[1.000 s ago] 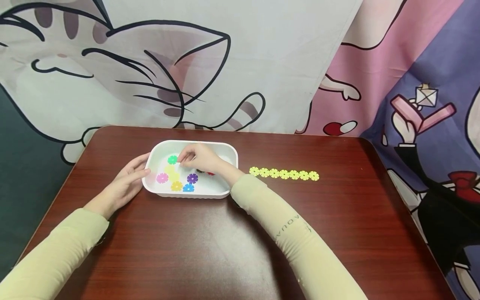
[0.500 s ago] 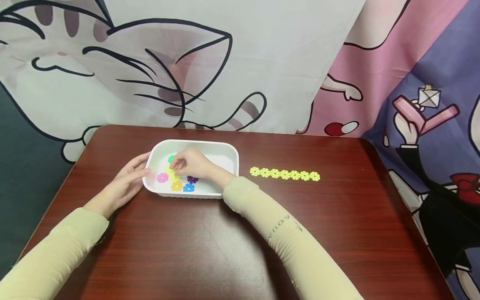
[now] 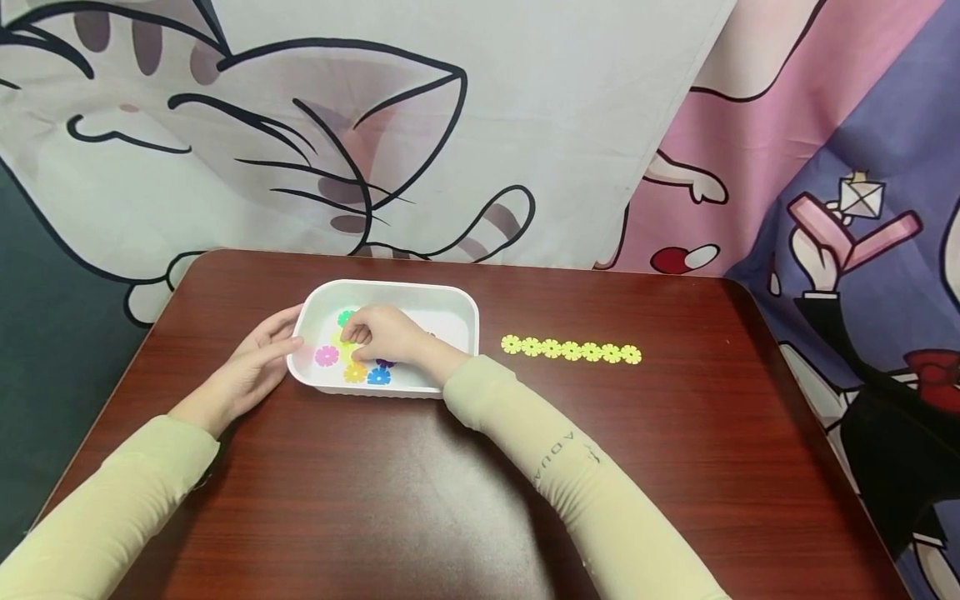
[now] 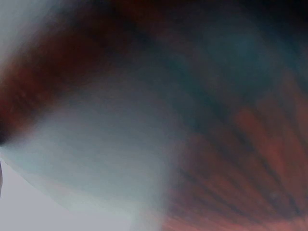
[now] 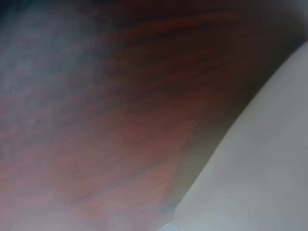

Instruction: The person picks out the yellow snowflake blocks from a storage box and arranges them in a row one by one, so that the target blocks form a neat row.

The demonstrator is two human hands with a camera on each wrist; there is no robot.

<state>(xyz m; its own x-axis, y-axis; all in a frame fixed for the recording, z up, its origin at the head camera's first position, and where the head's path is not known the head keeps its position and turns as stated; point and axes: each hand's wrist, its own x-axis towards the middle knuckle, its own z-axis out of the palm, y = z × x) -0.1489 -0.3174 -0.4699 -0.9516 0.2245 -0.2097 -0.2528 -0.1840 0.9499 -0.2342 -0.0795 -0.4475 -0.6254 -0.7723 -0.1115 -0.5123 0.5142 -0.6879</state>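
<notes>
A shallow white tray (image 3: pixel 450 310) stands on the table in the head view, with flower-shaped plastic discs inside. My left hand (image 3: pixel 243 371) grips its left end, thumb over the rim and fingers along the outer side. Inside the tray, my right hand (image 3: pixel 386 335) reaches down at the yellow flower discs (image 3: pixel 346 347), its thumb and forefinger a little apart. Whether they pinch a disc is unclear. Around the fingertips lie green (image 3: pixel 345 318), pink (image 3: pixel 326 356), orange (image 3: pixel 355 372) and blue (image 3: pixel 378 376) discs. A purple disc (image 3: pixel 386 363) is mostly covered by the hand.
To the right of the tray, several yellow flower discs form a straight row (image 3: pixel 572 351) on the brown table (image 3: pixel 465 492). A printed curtain (image 3: pixel 562 133) hangs behind the table's far edge. Both wrist views are blurred; the right one shows a pale sleeve (image 5: pixel 260 183).
My right hand has moved left and toward me inside the tray, from beside the green disc to the yellow ones. Its thumb has spread from the forefinger. The left hand stays put.
</notes>
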